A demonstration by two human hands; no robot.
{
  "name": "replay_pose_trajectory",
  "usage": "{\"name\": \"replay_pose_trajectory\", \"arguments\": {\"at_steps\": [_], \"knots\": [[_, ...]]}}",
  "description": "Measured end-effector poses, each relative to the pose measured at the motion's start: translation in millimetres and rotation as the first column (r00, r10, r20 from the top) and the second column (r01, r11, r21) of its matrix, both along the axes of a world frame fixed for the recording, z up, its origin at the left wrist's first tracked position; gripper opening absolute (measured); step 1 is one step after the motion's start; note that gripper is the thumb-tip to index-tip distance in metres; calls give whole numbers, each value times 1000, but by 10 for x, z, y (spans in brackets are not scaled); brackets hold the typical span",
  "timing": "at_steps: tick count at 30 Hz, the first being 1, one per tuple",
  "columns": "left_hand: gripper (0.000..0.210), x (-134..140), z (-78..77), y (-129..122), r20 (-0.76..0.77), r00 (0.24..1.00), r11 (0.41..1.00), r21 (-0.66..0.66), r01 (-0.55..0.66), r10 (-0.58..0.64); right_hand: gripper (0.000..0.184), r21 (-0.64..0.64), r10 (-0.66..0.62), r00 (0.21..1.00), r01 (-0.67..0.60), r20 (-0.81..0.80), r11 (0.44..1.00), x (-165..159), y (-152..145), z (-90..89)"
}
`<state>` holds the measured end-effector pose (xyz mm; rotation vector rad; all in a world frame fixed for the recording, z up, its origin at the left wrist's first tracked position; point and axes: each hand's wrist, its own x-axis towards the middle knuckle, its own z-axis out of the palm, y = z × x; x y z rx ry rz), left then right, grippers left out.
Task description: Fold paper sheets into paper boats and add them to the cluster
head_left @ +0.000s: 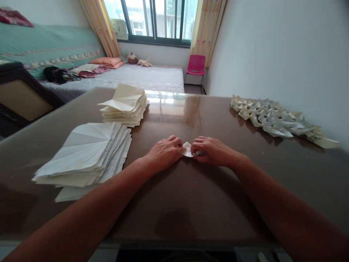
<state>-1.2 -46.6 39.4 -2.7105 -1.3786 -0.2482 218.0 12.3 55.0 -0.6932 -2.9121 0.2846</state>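
Note:
A small piece of folded white paper [187, 150] is held between my two hands, low over the middle of the brown table. My left hand [167, 153] pinches its left side with the fingers bent. On the right side, my right hand [211, 150] grips the paper with curled fingers. The paper's top point and lower middle show between the hands; its side ends are hidden by the fingers.
Left of my hands lies a stack of creased white sheets [81, 149], with a stack of cream sheets [124, 105] behind it. Several folded paper boats [272, 116] stand in rows at the right, near the wall. The glossy table [174, 196] reaches toward a bed [152, 77] and a pink chair [196, 65].

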Motion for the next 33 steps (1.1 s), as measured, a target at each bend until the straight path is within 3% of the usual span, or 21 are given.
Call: {"name": "replay_pose_trajectory", "arguments": {"at_steps": [6, 10, 12, 16, 22, 33], "knots": [[19, -48, 1, 36, 141, 989, 992, -124, -24, 42, 15, -173, -13, 998, 2, -65, 985, 62, 97, -45], [26, -29, -60, 76, 222, 963, 973, -203, -108, 153, 24, -298, -101, 991, 71, -85, 952, 43, 149, -120], [29, 0, -91, 86, 224, 946, 957, -224, -184, 234, 27, -265, -191, 980, 170, -54, 949, 1, 143, -170], [30, 66, -104, 83, 197, 921, 928, -235, -288, 335, 31, -60, -332, 943, 333, 35, 941, -94, 70, -229], [26, 112, -78, 89, 162, 904, 903, -249, -350, 395, 39, 137, -418, 898, 401, 136, 906, -151, -39, -184], [22, 126, -98, 65, 126, 927, 927, -183, -327, 352, 44, 172, -435, 885, 409, 163, 896, -163, -41, -179]]}}
